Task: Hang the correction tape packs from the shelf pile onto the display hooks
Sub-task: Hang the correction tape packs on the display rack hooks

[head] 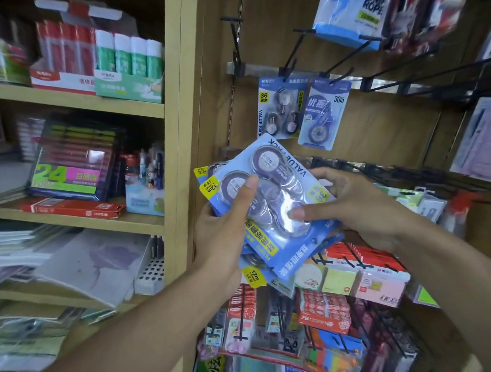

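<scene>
You hold a fanned stack of blue correction tape packs (268, 203) in front of the wooden panel, below the hook rail. Your left hand (223, 235) grips the stack from beneath, thumb pressed on the top pack; your right hand (357, 209) pinches that pack's right edge. How many packs lie under it is hard to tell. Two packs (280, 107) hang above; the hooks (426, 78) to their right stand bare

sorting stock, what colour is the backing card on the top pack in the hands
Light blue, with yellow labels, on the top correction tape pack; seen in the head view.
</scene>
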### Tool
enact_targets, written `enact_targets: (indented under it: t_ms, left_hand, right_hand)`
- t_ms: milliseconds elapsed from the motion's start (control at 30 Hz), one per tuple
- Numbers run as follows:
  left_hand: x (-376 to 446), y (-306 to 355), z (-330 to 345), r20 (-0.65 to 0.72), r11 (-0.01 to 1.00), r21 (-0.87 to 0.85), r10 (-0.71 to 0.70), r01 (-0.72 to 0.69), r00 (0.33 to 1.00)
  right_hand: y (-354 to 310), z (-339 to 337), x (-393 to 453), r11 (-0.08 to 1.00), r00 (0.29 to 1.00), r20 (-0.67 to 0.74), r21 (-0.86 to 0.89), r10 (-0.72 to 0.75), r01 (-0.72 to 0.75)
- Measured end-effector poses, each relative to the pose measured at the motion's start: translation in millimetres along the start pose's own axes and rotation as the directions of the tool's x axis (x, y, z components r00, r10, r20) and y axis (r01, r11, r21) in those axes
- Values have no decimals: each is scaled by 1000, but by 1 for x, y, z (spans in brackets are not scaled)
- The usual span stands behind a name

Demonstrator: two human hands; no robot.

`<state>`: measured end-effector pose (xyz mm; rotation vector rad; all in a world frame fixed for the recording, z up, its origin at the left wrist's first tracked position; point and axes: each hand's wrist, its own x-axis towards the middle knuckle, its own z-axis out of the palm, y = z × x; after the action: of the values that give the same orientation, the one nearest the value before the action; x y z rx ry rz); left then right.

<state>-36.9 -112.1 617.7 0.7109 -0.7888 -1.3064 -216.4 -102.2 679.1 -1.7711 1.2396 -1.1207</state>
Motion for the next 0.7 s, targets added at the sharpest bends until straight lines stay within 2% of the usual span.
enact_targets:
  t_ms: [167,367,467,567,633,700]
  left_hand:
    - [2,0,-8,-13,998,65,21,-20,1000]
    - [5,1,-17,-44,994,106,39,-34,998]
    - [7,0,-23,10,986,163,25,-26,1000]
    - [6,0,-28,120,979,202,2,-26,993]
    - [2,-1,-30,204,971,241,-40,-10,978]
    - [-2,-2,-31,233,958,287,-100,30,967]
  right_hand:
    - [-1,-8,5,996,996,-2,-19,89,-89]
    - [-8,-44,16,984,985,-75,-74,158,-164]
    - [-11,-62,28,980,976,-95,-27,194,-197]
    - [-10,-66,43,973,971,-68,-22,229,-231]
    - [-11,-62,53,972,971,-43,-1,235,-235]
    - [-14,-52,61,975,975,-22,25,222,-222]
